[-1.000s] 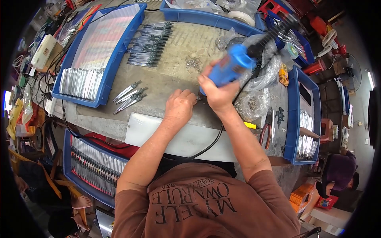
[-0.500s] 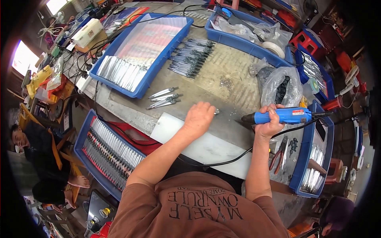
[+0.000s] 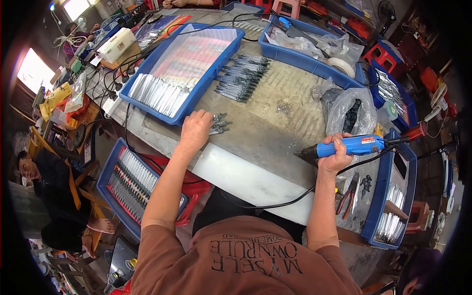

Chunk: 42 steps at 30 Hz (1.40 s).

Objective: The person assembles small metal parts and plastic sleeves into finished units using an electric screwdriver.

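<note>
My left hand (image 3: 196, 130) is at the small group of slim silver rods with dark ends (image 3: 220, 124) on the grey work surface. Its fingers are bent and closed at the rods' left ends; what lies between them is hidden. My right hand (image 3: 336, 156) grips a blue corded power tool (image 3: 361, 145), held level with its tapered black nose pointing left. Beyond the left hand lies a larger stack of similar rods (image 3: 242, 78). A white board (image 3: 246, 174) lies along the table's near edge.
Blue trays hold silver rods at left (image 3: 179, 115), lower left (image 3: 102, 184) and right (image 3: 372, 231). Another tray (image 3: 305, 60) with plastic bags stands behind. A black cable (image 3: 290, 200) crosses the white board. Pliers (image 3: 350, 196) lie at right. A person (image 3: 46, 182) sits at far left.
My left hand has moved left and away from me, from beside the power tool's nose to the small rod group. The right hand keeps its grip. The whole view has shifted slightly.
</note>
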Each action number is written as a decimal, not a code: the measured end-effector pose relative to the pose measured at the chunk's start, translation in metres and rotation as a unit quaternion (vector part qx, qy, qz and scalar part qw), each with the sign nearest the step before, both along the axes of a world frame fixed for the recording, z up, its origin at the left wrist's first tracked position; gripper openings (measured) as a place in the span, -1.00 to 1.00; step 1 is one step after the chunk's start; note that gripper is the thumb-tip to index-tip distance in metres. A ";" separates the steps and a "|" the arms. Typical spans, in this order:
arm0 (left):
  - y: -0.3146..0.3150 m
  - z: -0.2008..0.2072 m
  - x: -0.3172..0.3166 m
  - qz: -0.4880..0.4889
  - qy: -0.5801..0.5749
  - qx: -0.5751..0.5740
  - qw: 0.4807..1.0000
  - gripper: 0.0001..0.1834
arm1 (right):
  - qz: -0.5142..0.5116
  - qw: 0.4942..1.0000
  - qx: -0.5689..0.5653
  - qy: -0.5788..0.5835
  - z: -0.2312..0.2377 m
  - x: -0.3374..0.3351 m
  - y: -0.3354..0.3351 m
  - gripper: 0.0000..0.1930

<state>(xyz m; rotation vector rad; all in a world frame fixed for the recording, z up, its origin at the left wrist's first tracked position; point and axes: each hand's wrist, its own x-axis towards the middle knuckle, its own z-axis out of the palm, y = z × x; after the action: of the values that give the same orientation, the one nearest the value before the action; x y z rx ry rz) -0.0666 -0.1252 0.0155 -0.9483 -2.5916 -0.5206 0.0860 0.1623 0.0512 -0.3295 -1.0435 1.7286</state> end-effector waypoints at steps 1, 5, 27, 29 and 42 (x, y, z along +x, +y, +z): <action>0.000 0.001 -0.001 -0.001 0.001 0.001 1.000 -0.87 | -0.003 1.000 0.000 -0.005 -0.001 -0.001 0.000 -0.69; 0.006 0.009 -0.005 -0.009 -0.032 0.014 0.999 -0.89 | -0.005 1.000 -0.008 -0.011 0.000 0.000 0.001 -0.68; 0.065 -0.002 -0.074 -0.082 0.029 0.002 0.996 -0.83 | 0.001 0.999 -0.035 0.001 -0.008 0.001 0.006 -0.64; 0.064 -0.002 -0.075 -0.089 0.026 0.001 0.996 -0.83 | 0.005 0.999 -0.036 0.001 -0.008 0.000 0.006 -0.64; 0.064 0.013 -0.081 -0.145 -0.002 -0.070 0.987 -0.84 | 0.001 0.999 -0.031 -0.005 -0.006 0.000 0.006 -0.65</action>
<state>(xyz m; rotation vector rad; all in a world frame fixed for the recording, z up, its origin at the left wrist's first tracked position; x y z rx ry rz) -0.1475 -0.0610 0.0283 -1.3843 -2.5335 -0.4163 0.0862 0.1681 0.0451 -0.3769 -0.9976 1.7653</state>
